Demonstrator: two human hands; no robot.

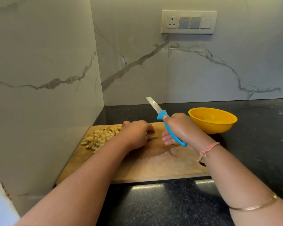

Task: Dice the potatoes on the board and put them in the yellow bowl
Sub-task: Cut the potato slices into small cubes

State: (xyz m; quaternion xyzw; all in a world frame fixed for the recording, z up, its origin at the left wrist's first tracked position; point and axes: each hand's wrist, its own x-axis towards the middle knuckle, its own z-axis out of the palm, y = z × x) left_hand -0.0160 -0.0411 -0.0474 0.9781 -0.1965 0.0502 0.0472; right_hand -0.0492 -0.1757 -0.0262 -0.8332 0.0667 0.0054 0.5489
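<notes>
Dicing station, head view. The left hand (136, 134) lies knuckles-up on the board (153, 163), fingers curled down onto a small potato piece (152, 137), which is largely hidden beneath the fingertips. The right hand (180, 128) is clenched round the blue plastic handle of the knife (161, 115); the short, round-tipped steel blade is raised clear of the board. The dice (101, 137), pale irregular cubes, are heaped on the board's far left corner, touching the left hand. The board is worn, scored wood. The bowl (212, 126), smooth yellow and round, sits just beyond the board's right end on the speckled black counter (170, 206).
</notes>
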